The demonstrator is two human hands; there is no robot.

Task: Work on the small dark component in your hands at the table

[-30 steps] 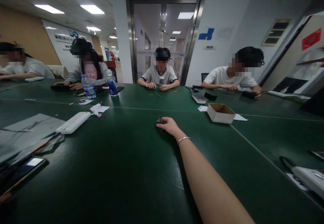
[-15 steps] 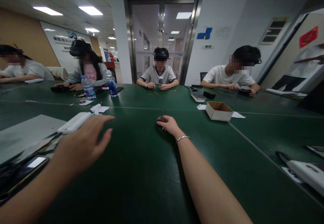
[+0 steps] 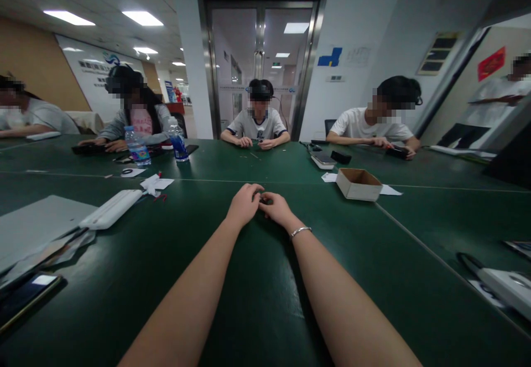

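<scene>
My right hand [image 3: 277, 210], with a silver bracelet at the wrist, pinches a small dark object [image 3: 263, 201] a little above or on the green table [image 3: 257, 278]. Its kind is too small to make out, and fingers cover most of it. Against it from the left comes my left hand [image 3: 245, 205], fingers curled and pressed together, their tips at the same object. Whether the left fingertips grip it or only touch it is hidden.
An open cardboard box [image 3: 358, 185] stands to the right. At left lie a grey laptop [image 3: 45, 223], a white case [image 3: 110, 209] and a phone [image 3: 29, 298]. Two bottles [image 3: 178, 143] stand farther back. Several people sit across the table, one person [image 3: 259, 120] straight ahead.
My left hand has swung in from the left, over the laptop side, to meet my right hand at the small dark object. My right hand has stayed nearly in place.
</scene>
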